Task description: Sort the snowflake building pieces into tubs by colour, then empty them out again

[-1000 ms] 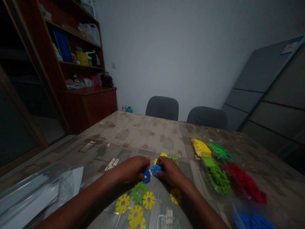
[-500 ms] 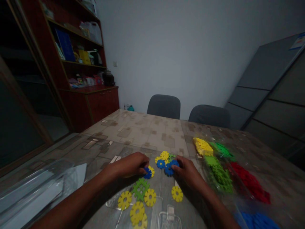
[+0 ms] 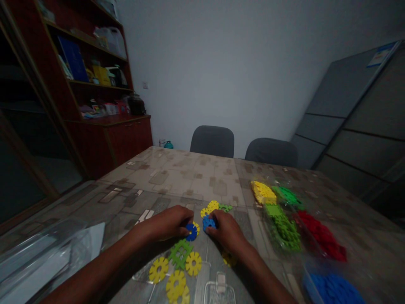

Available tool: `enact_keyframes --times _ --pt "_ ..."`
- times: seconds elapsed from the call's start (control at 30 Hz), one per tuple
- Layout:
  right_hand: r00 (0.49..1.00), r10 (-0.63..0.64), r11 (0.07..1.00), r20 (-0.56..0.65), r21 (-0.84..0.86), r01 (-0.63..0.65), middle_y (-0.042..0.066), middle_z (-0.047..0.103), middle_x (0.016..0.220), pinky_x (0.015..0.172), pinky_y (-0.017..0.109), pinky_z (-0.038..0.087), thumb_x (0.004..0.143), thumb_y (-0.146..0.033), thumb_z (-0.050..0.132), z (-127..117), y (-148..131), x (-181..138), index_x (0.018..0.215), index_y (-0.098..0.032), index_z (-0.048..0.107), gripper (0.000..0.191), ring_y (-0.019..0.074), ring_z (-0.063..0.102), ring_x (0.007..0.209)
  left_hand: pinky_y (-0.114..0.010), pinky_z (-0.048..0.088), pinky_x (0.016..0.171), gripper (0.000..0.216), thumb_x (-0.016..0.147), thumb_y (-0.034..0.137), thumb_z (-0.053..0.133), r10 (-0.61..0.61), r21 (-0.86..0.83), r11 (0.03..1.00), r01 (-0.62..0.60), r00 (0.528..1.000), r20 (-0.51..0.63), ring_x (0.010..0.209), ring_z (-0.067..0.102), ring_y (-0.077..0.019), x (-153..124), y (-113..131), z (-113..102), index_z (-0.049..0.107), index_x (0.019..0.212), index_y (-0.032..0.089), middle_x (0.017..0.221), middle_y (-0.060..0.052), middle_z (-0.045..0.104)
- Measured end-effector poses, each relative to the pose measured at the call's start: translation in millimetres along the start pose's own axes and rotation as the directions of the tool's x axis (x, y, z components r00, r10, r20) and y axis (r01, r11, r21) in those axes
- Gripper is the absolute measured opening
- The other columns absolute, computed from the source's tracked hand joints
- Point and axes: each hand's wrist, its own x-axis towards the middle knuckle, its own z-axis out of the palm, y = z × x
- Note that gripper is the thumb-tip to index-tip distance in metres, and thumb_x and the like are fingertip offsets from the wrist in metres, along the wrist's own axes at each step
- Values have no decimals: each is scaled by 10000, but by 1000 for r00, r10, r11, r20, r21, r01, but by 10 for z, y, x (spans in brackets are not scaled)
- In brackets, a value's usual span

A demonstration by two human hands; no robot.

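My left hand [image 3: 179, 221] is closed, thumb and fingers pinching a dark blue notched plastic disc [image 3: 191, 232]. A yellow disc [image 3: 198, 228] shows right behind it; I cannot tell whether the two are joined. My right hand [image 3: 224, 229] is closed on a blue notched disc [image 3: 209, 223], a short gap from the left hand's piece. Behind the right hand lie yellow notched discs [image 3: 213, 206] and a green piece [image 3: 225, 207]. Nearer me is a green lattice of linked pieces [image 3: 181, 253] with several yellow discs [image 3: 175, 284] about it. Another yellow disc [image 3: 229, 258] is partly hidden under my right forearm.
On the right are clear containers of yellow [image 3: 263, 193], bright green [image 3: 289, 196], light green [image 3: 283, 228], red [image 3: 321, 234] and blue pieces [image 3: 335, 289]. Clear plastic packaging [image 3: 63, 253] lies at the left. Two grey chairs [image 3: 212, 141] stand beyond the patterned table [image 3: 190, 173].
My right hand has moved left with its blue disc, closer to my left hand. My left hand keeps its pinch on the dark blue disc. The whole view has shifted slightly.
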Motion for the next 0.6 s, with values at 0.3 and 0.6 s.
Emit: enact_keyframes --times 0.3,0.6 --pt "1000 6 1000 11 -15 -6 74 702 1093 796 275 402 748 -191 688 -27 -80 -2 1126 -202 632 382 236 625 1005 -255 346 636 105 728 231 640 -10 17 1000 10 1000 10 761 562 -187 12 21 -1 569 793 189 796 5 604" --pt "999 12 1000 -29 -16 -13 94 670 1050 785 289 385 685 -183 754 4 -75 -17 1040 -169 611 383 246 596 963 -258 346 644 108 739 240 643 -8 10 1000 8 1000 7 777 563 -192 7 13 -3 570 803 194 817 5 607"
